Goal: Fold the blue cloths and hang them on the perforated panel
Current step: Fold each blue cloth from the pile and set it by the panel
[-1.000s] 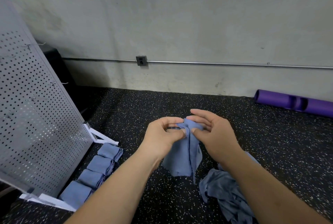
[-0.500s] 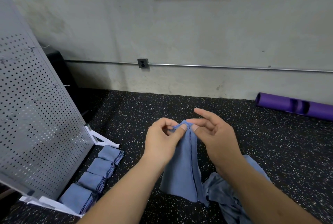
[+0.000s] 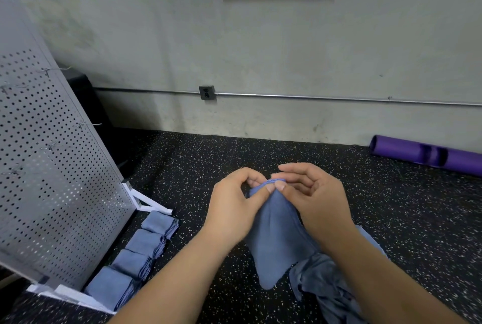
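A blue cloth hangs in front of me above the speckled black floor. My left hand and my right hand both pinch its top edge, fingertips nearly touching. Under my right forearm lies a crumpled heap of blue cloths. The grey perforated panel leans at the left on white feet, with several bare wire hooks sticking out of it. Along its base lies a row of several folded blue cloths.
A purple foam roller lies against the wall at the right. A metal conduit with a grey outlet box runs along the concrete wall. A black box stands behind the panel. Whiteboards hang above.
The cloth has spread wider below my hands and hangs lower. My fingertips have closed together on its top edge. The view has tilted slightly down.
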{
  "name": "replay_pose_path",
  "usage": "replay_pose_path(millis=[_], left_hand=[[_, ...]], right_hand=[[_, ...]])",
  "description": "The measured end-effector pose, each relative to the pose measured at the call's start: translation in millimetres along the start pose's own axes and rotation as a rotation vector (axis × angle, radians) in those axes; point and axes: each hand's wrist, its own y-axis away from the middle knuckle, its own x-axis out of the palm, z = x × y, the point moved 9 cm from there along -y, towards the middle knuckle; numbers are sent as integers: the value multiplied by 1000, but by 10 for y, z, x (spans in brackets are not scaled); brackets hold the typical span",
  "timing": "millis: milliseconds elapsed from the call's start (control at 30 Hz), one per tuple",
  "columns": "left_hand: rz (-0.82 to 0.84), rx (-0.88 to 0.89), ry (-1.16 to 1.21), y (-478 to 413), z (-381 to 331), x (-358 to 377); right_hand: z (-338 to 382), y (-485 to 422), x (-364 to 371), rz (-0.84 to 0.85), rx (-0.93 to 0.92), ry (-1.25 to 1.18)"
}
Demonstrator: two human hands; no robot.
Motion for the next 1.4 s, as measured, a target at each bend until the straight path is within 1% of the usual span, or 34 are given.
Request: replay_pose_path(millis=[100, 233, 467, 633, 733, 833, 933, 1000, 1067, 1167, 1233, 1300, 1400], left_hand=[[73, 1, 42, -21, 8, 59], [164, -13, 121, -10, 41, 160], [115, 9, 193, -22, 49, 109], [102, -1, 168, -29, 54, 97], [165, -6, 105, -41, 82, 122], [214, 22, 35, -21, 55, 133], [240, 50, 67, 11, -24, 152], [266, 65, 87, 25, -65, 173], [292, 62, 141, 33, -86, 203], [310, -1, 316, 47, -91, 257], [296, -61, 423, 47, -43, 268], [280, -81, 455, 39, -11, 252], [280, -57, 421, 33, 3, 246]], right_hand=[[14, -19, -15, 9, -28, 9], [8, -51, -37, 24, -74, 81], [-63, -101, -80, 97, -8, 249], [47, -84, -116, 60, -114, 377], [107, -67, -133, 29, -168, 471], [114, -62, -137, 43, -189, 539], [126, -61, -107, 61, -237, 619], [95, -68, -112, 47, -208, 604], [60, -71, -118, 25, -177, 533], [-27, -70, -94, 31, -63, 352], [-63, -58, -72, 38, -11, 273], [-66, -54, -73, 34, -1, 238], [-44, -58, -92, 40, -9, 262]])
